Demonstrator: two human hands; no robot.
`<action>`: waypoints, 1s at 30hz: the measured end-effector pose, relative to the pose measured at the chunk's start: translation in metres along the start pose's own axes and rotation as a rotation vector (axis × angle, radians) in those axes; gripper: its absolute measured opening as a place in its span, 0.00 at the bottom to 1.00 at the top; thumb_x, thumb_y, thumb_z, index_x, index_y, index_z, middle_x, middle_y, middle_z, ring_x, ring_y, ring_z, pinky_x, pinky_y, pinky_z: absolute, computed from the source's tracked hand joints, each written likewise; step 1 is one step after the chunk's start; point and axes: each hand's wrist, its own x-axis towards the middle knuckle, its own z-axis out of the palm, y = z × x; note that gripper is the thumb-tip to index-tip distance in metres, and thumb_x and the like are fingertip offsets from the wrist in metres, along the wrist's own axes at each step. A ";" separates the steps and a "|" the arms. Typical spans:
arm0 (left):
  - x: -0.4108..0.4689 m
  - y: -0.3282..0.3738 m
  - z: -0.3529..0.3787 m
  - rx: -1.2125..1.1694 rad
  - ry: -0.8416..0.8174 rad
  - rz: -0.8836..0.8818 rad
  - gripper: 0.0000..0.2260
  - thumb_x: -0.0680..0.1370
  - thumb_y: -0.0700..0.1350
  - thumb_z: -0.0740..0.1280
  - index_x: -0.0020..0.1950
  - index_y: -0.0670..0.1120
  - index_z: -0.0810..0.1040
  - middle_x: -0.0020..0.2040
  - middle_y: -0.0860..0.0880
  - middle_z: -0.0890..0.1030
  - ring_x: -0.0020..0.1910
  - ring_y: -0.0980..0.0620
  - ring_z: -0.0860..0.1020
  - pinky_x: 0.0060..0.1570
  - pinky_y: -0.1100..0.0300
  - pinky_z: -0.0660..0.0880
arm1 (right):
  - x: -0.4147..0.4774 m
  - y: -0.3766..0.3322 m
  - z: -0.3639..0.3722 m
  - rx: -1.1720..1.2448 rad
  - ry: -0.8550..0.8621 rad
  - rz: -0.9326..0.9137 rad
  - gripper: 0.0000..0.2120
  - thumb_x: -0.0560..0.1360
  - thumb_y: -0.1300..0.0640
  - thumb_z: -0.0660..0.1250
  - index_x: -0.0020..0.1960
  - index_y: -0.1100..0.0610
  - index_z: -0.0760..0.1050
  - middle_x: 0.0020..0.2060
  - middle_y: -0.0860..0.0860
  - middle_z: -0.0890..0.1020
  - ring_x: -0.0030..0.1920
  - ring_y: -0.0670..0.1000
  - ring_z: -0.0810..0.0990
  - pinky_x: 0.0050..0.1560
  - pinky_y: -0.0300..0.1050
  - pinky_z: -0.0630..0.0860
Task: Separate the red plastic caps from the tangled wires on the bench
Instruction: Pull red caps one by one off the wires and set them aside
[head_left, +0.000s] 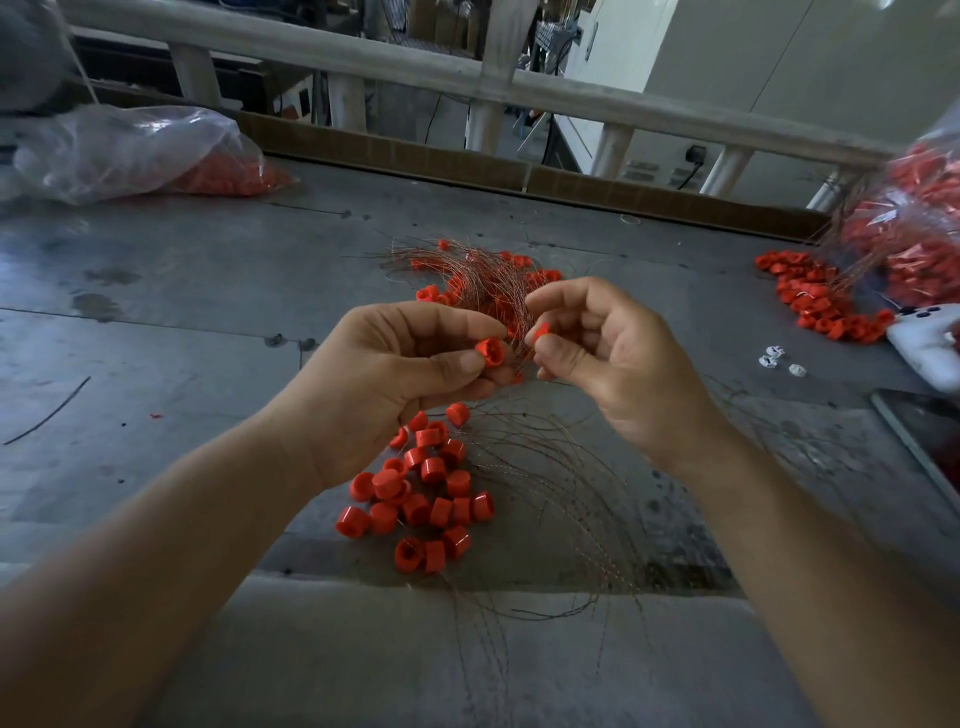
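My left hand (400, 364) pinches a red plastic cap (491, 352) between thumb and fingers above the bench. My right hand (608, 358) pinches a second red cap (540, 330) close beside it. Thin copper wires run between and behind both hands into a tangled bundle (483, 275) with more red caps caught in it. Below my hands lies a pile of several loose red caps (421, 493) on the grey bench (182, 322). Loose wires (561, 519) fan out to the right of that pile.
A clear bag of red caps (145, 150) lies at the back left. Another bag (914, 228) spills caps (821, 306) and wires at the right. A white object (924, 348), small white bits (779, 361) and a dark flat device (924, 436) sit at the right edge. A railing (415, 67) borders the far side.
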 end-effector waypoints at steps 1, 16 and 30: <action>0.000 0.000 0.000 0.028 0.006 0.011 0.10 0.63 0.36 0.66 0.40 0.45 0.84 0.38 0.46 0.84 0.39 0.52 0.83 0.39 0.65 0.78 | 0.000 0.000 0.002 0.011 0.003 0.000 0.10 0.72 0.64 0.67 0.47 0.50 0.73 0.39 0.48 0.77 0.41 0.43 0.76 0.44 0.37 0.76; 0.000 -0.002 -0.001 0.182 0.068 0.055 0.09 0.62 0.40 0.68 0.38 0.50 0.84 0.38 0.46 0.84 0.39 0.51 0.83 0.40 0.65 0.78 | -0.006 -0.002 0.019 -0.134 0.092 -0.152 0.10 0.65 0.58 0.71 0.45 0.49 0.77 0.41 0.49 0.81 0.43 0.45 0.81 0.45 0.38 0.78; 0.000 -0.001 0.002 0.192 0.035 0.008 0.09 0.62 0.40 0.68 0.38 0.50 0.85 0.37 0.48 0.84 0.37 0.53 0.83 0.37 0.68 0.77 | -0.007 -0.002 0.020 -0.277 0.137 -0.218 0.14 0.65 0.63 0.74 0.48 0.54 0.78 0.39 0.47 0.80 0.42 0.45 0.81 0.44 0.37 0.78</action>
